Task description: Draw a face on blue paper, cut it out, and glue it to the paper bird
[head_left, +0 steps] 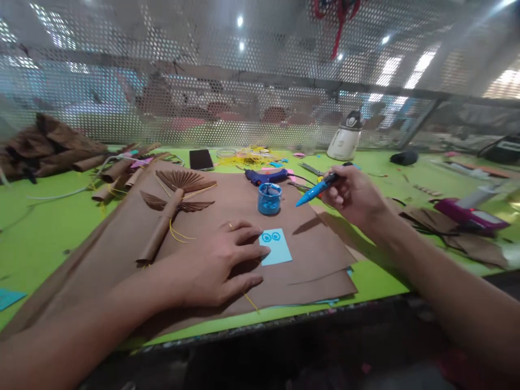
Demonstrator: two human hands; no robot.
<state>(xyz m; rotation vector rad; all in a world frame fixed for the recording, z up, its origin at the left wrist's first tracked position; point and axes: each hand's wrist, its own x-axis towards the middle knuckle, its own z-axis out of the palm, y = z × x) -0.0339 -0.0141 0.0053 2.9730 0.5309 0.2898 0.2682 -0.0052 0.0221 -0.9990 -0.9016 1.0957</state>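
My right hand [359, 197] is closed around a pen-shaped tool [317, 192], blue at its pointed end and dark at the top. Its tip hangs above the brown paper, right of a small glass jar [269, 200] of blue paint. My left hand [233, 257] lies flat with fingers spread, fingertips on the left edge of a light blue paper square [278, 252]. Two round eyes in blue are drawn near the square's top. Beneath it are large brown paper sheets [317, 260]. Left of my left hand lies a rolled brown paper figure [166, 216] with pleated fans and yellow strands.
Behind the jar lies a blue glue gun [266, 176], with scissors [311, 168] nearby. A phone [201, 159], yellow strands [247, 158] and a white bottle [345, 138] stand or lie farther back. Brown paper rolls [122, 170] are left; a purple device [471, 214] is right.
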